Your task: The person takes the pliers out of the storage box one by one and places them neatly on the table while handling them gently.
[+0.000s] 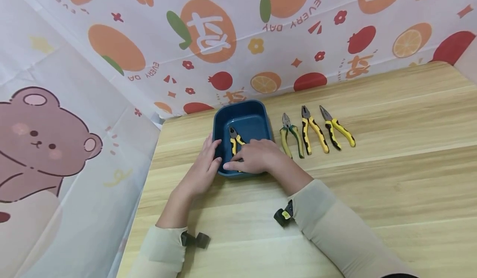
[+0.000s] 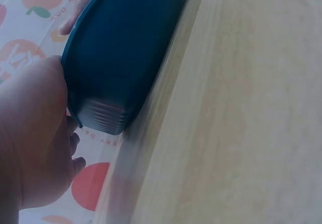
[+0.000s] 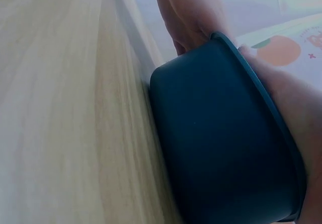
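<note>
A dark blue plastic box (image 1: 244,111) stands on the table near the back wall. Inside it lies a pair of combination pliers (image 1: 233,142) with yellow and black handles, jaws toward the far end. My left hand (image 1: 203,166) holds the box's left side, thumb at the rim and fingers along the outer wall. Reaching in over the near right edge, my right hand (image 1: 257,158) has thumb and index finger across the pliers' handles, which it partly covers. In both wrist views the box wall (image 2: 123,48) hides the pliers.
Right of the box lie three more pliers in a row: green-handled ones (image 1: 292,135), yellow-and-black combination pliers (image 1: 314,129) and long-nose pliers (image 1: 337,128). Fruit-printed cloth (image 1: 238,42) hangs behind the wooden table (image 1: 406,178); a bear-printed sheet (image 1: 89,212) hangs at left.
</note>
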Demonstrator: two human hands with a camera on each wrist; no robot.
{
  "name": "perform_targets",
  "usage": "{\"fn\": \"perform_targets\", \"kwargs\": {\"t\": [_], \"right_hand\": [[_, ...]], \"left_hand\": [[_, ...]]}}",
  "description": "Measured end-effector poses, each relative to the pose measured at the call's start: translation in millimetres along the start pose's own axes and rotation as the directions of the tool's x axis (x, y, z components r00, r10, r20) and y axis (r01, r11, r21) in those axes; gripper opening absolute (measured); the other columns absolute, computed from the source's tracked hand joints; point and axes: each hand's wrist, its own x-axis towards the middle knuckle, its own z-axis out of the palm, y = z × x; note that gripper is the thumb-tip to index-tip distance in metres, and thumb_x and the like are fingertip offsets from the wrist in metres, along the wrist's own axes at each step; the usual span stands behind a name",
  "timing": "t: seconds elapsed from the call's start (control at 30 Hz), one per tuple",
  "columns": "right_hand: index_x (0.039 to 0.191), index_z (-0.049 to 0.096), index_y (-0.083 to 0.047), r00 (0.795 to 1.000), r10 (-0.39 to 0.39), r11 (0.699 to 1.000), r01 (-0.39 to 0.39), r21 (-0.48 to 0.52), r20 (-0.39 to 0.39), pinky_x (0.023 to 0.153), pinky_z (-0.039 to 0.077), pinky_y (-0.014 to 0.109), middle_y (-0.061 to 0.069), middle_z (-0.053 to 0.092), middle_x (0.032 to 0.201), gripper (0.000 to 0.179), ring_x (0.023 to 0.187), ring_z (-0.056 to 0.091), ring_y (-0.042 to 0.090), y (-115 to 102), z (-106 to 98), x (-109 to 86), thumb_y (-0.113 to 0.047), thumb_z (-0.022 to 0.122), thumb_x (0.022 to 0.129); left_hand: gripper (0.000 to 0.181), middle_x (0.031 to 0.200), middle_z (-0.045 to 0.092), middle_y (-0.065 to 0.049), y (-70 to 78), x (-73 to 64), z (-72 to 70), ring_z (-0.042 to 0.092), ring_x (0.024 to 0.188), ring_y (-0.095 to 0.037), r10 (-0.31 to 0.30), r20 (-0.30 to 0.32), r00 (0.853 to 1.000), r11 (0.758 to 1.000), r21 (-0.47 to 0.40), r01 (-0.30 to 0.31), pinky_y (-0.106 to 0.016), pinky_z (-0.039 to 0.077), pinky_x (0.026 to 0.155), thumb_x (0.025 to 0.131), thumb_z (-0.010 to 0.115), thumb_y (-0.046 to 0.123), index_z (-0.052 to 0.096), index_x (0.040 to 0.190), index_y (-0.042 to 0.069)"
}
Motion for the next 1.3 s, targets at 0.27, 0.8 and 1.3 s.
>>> {"fn": "perform_targets", "kwargs": {"t": [0.27,0.8,1.3], "right_hand": [[0.131,0.059,-0.049,0.999,0.052,0.998,-0.052,0.026,-0.007,0.106,0.038,0.055,-0.001,0.054,0.145,0.066,0.131,0.043,0.029,-1.6,1.5,-0.8,-0.084,0.028,0.085],[0.131,0.063,-0.035,0.972,0.198,0.980,-0.198,0.012,-0.126,0.094,0.049,0.046,0.004,0.053,0.137,0.045,0.115,0.048,0.024,-4.5,4.7,4.4,-0.048,0.069,0.088],[0.131,0.056,-0.026,0.964,0.242,0.970,-0.245,-0.009,-0.112,0.085,0.052,0.045,0.007,0.062,0.117,0.051,0.099,0.055,0.026,-10.2,3.5,8.4,-0.037,0.076,0.085]], "left_hand": [[0.056,0.165,-0.009,0.011,1.1,0.8,0.8,-0.004,0.153,-0.016,-0.009,-0.001,1.000,1.000,0.000,0.009,-0.059,0.020,0.118,0.104,0.035,0.026,0.020,0.157,0.017],[0.055,0.166,-0.009,0.008,1.4,-1.6,0.2,-0.005,0.153,-0.016,-0.014,0.004,1.000,1.000,0.002,0.014,-0.057,0.017,0.120,0.105,0.035,0.028,0.021,0.157,0.016],[0.055,0.166,-0.006,0.005,1.7,-2.9,0.5,-0.005,0.153,-0.015,-0.022,-0.003,1.000,1.000,-0.005,0.022,-0.055,0.017,0.121,0.104,0.036,0.025,0.023,0.156,0.015]]}}
